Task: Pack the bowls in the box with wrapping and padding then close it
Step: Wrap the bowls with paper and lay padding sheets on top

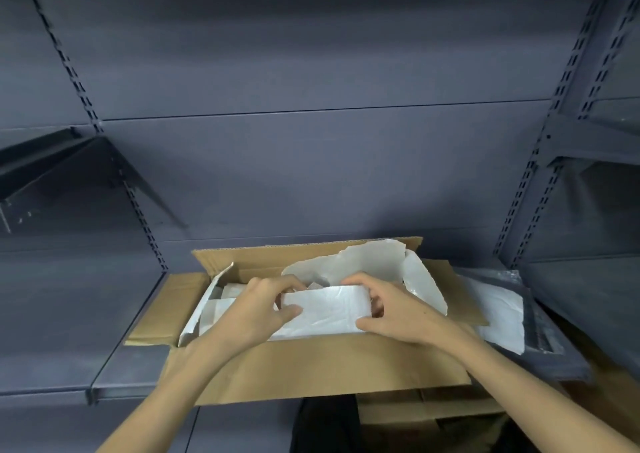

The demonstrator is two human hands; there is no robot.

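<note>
Item 1: cardboard box (322, 366), sitting open on a dark grey metal shelf (114, 359), all of its flaps folded outward; the near flap is hanging toward the person, the far flap (277, 255) is standing up against the back panel (311, 175) of the shelving.

Item 2: white wrapping paper (329, 308), lying crumpled inside the box and filling most of the opening. 1 sheet is rising above the far right corner, another is draping over the right flap onto the shelf. No bowl is showing; whatever is under the paper is hidden.

Item 3: left hand (263, 308), reaching over the near flap into the box, fingers curled, thumb and fingers pinching the left end of a folded paper bundle at the centre.

Item 4: right hand (391, 308), gripping the right end of that same bundle, fingers curling over its far edge, thumb pressing its near edge. Both grips are closing on paper, not hanging loose.

Item 5: clear plastic bags (540, 328), lying flat on the shelf just right of the box, partly under the draped sheet.

Item 6: slotted uprights (540, 140), running up both sides of the bay.
</note>
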